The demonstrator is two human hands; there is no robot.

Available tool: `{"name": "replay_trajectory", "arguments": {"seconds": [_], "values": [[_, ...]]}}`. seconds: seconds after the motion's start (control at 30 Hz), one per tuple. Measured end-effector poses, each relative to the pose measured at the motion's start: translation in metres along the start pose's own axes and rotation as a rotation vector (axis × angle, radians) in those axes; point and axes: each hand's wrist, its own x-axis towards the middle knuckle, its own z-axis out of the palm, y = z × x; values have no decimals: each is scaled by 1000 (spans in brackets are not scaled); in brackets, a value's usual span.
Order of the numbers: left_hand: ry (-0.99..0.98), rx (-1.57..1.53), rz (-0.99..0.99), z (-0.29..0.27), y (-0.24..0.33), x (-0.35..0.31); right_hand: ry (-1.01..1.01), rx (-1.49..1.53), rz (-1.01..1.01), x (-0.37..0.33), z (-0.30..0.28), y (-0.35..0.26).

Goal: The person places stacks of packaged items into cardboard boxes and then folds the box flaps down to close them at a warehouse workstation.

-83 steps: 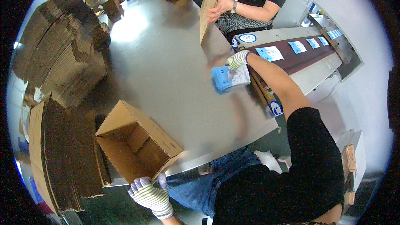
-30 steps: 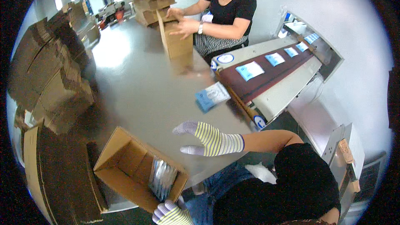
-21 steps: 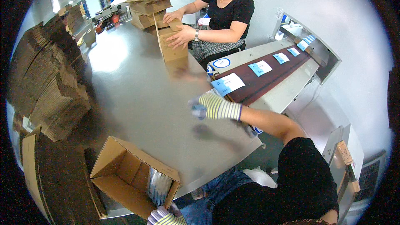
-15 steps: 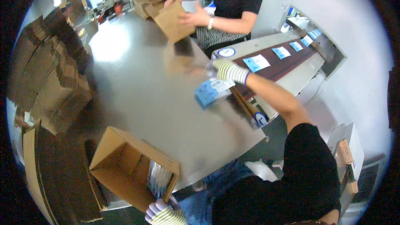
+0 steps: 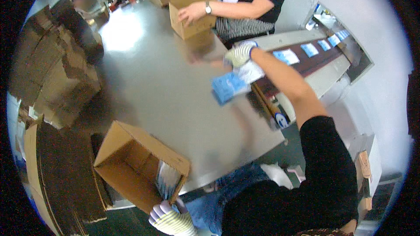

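My left hand (image 5: 173, 219), in a striped glove, grips the near rim of an open cardboard box (image 5: 144, 142) tilted toward me at the table's front edge. Inside that box, against its right wall, stands a row of thin packets (image 5: 167, 179). My right hand (image 5: 239, 57), gloved the same way, reaches to the near end of a conveyor belt (image 5: 267, 85). Just below it lie blue-and-white packets (image 5: 228, 86) at the belt's end, overhanging the table. The right fingers are blurred and partly hidden, so any hold is unclear.
More packets (image 5: 309, 50) lie in a line on the belt, back to a wall opening. Across the metal table (image 5: 153, 83) a co-worker handles another cardboard box (image 5: 192, 22). Flattened cartons (image 5: 61, 78) are stacked at left, with more (image 5: 61, 175) at near left.
The co-worker's flat carton is now opened into a box shape. My right hand remains over the belt's end, and packets have moved along the belt toward it. My left hand stays at the box.
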Motion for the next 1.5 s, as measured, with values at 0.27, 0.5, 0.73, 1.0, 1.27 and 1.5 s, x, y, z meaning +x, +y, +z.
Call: {"name": "replay_trajectory", "arguments": {"seconds": [0.27,0.5,0.73,1.0,1.27,1.5], "values": [[-6,-53,-28,-15,2,3,-231,69,181,-35,18,-66],[-114,-53,-96,12,-10,-17,423,129,-335,-89,134,-213],[-91,-56,-7,-7,4,-34,721,676,-387,-143,51,-255],[-138,-7,40,-39,47,-33,850,-110,-681,-130,-60,-382],[-159,-71,16,-45,54,-34,256,-304,-636,-135,-64,-391],[-65,-97,6,-40,56,-38,891,228,-583,-174,-85,-265]]}}
